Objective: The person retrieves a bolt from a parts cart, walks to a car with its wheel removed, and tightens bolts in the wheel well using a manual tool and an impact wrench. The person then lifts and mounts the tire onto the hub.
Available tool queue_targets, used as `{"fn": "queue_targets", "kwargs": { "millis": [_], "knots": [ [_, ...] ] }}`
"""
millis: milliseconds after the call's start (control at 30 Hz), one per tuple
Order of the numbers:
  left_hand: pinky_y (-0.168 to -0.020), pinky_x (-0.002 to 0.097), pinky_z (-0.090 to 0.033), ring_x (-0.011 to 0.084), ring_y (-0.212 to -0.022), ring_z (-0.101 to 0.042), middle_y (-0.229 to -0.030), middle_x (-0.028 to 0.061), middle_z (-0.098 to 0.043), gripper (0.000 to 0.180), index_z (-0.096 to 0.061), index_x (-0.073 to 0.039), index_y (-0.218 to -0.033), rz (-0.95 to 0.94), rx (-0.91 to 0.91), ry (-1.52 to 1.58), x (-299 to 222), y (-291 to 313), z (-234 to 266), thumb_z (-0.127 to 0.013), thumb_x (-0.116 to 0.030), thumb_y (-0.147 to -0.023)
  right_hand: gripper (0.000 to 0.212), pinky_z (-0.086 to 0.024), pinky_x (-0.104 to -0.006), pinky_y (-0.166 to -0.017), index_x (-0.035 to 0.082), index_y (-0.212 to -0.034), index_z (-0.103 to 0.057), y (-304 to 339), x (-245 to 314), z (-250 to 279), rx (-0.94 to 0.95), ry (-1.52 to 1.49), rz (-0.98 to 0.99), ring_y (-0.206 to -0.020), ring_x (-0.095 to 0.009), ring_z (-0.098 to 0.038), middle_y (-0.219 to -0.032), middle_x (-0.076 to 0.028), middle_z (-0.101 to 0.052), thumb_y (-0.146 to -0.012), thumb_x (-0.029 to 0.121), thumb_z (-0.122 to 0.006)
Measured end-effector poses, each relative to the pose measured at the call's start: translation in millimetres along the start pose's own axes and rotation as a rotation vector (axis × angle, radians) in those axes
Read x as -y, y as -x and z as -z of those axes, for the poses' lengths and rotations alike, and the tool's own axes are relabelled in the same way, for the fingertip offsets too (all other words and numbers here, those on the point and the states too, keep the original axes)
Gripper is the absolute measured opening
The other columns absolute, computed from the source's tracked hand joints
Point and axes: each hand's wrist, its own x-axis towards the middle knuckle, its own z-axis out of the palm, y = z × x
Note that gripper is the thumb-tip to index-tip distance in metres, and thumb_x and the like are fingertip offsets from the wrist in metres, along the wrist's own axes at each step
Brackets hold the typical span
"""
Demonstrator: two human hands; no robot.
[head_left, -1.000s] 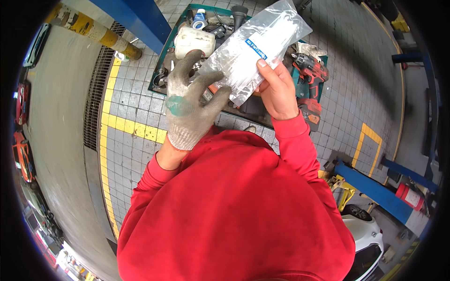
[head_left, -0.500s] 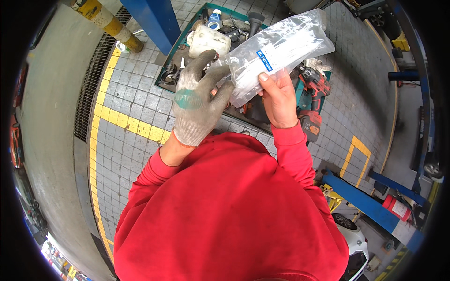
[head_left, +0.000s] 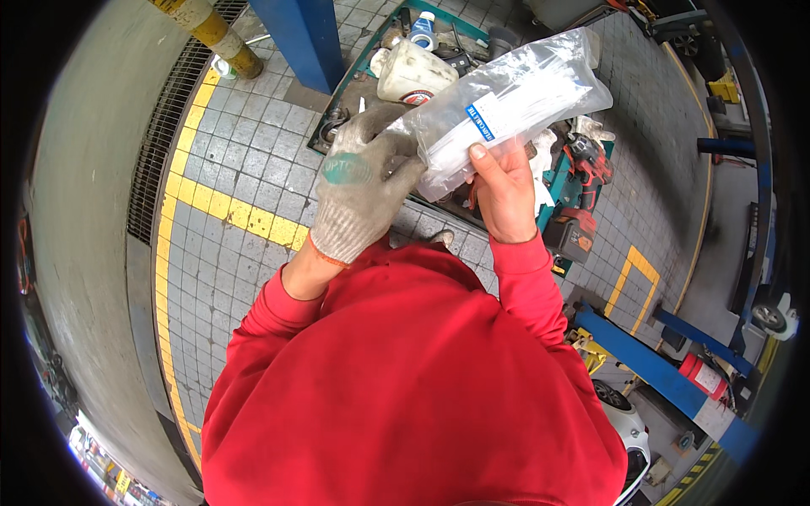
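the bare right hand (head_left: pixel 506 198) grips a clear plastic bag (head_left: pixel 516 103), thumb on the front. the left hand (head_left: pixel 359 185), in a grey knitted glove, has its fingers bent at the bag's left end; whether they pinch it i cannot tell. the bag is creased and shiny, held tilted with its far end up to the right, above the near part of a tray. inside lies a bundle of thin white strips, behind a blue and white label (head_left: pixel 481 122).

the floor (head_left: pixel 245 152) is grey tile, crossed by a yellow line (head_left: pixel 236 212) on the left. a blue post (head_left: pixel 299 42) stands far left; a red cylinder (head_left: pixel 702 376) and part of a white car (head_left: pixel 629 426) show near right.

the teal-edged tray (head_left: pixel 558 180) holds a stained whitish jug (head_left: pixel 416 72), a blue and white bottle (head_left: pixel 423 32) beyond it, and a red and black power tool (head_left: pixel 585 160) on the right.
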Motion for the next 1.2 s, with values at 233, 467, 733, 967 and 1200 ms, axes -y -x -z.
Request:
{"fn": "queue_targets", "kwargs": {
  "millis": [233, 467, 733, 967, 1200],
  "knots": [
    [-0.103, 0.0461, -0.054, 0.0379, -0.124, -0.065, -0.13, 0.0189, -0.07, 0.021, -0.079, -0.001, -0.102, 0.072, 0.04, 0.041, 15, 5, 27, -0.079, -0.019, -0.091, 0.046, -0.047, -0.0256, -0.071, 0.007, -0.151, -0.054, 0, -12, -17, -0.108, -0.047, -0.014, -0.09, -0.007, -0.063, -0.12, 0.001, -0.072, -0.107, 0.011, -0.069],
    [-0.103, 0.0361, -0.053, 0.0236, -0.12, -0.066, -0.131, 0.0161, -0.067, 0.029, -0.077, 0.005, -0.108, 0.288, 0.182, 0.295, 13, 25, 47, -0.072, -0.021, -0.098, 0.047, -0.048, -0.043, -0.116, 0.006, -0.153, -0.055, 0, -5, -19, -0.07, -0.138, -0.042, -0.136, -0.022, -0.062, -0.146, -0.006, -0.067, -0.107, 0.006, -0.065],
    [-0.086, 0.0278, -0.052, 0.0113, -0.097, -0.063, -0.138, 0.0123, -0.066, 0.026, -0.075, 0.007, -0.107, 0.414, 0.114, 0.328, -2, 65, 64, -0.071, -0.017, -0.097, 0.039, -0.053, -0.0287, -0.081, 0.008, -0.148, -0.058, 2, 3, -27, -0.007, -0.235, -0.069, -0.104, -0.011, -0.069, -0.129, -0.002, -0.074, -0.109, 0.007, -0.063],
    [-0.095, 0.0328, -0.054, 0.0193, -0.11, -0.068, -0.128, 0.0153, -0.068, 0.029, -0.076, 0.007, -0.108, 0.583, 0.017, 0.398, -24, 85, 56, -0.074, -0.02, -0.097, 0.044, -0.055, -0.0315, -0.093, 0.007, -0.149, -0.056, 5, -9, -11, 0.099, -0.227, -0.122, -0.114, -0.013, -0.069, -0.133, -0.003, -0.072, -0.107, 0.008, -0.066],
    [-0.091, 0.0303, -0.054, 0.0155, -0.103, -0.067, -0.13, 0.0125, -0.069, 0.024, -0.077, 0.006, -0.106, 0.524, 0.007, 0.346, -33, 91, 34, -0.075, -0.016, -0.096, 0.054, -0.051, -0.0396, -0.113, 0.007, -0.155, -0.052, 17, -13, -18, 0.135, -0.35, -0.127, -0.134, -0.021, -0.064, -0.145, -0.005, -0.066, -0.104, 0.003, -0.069]
  ]
}}
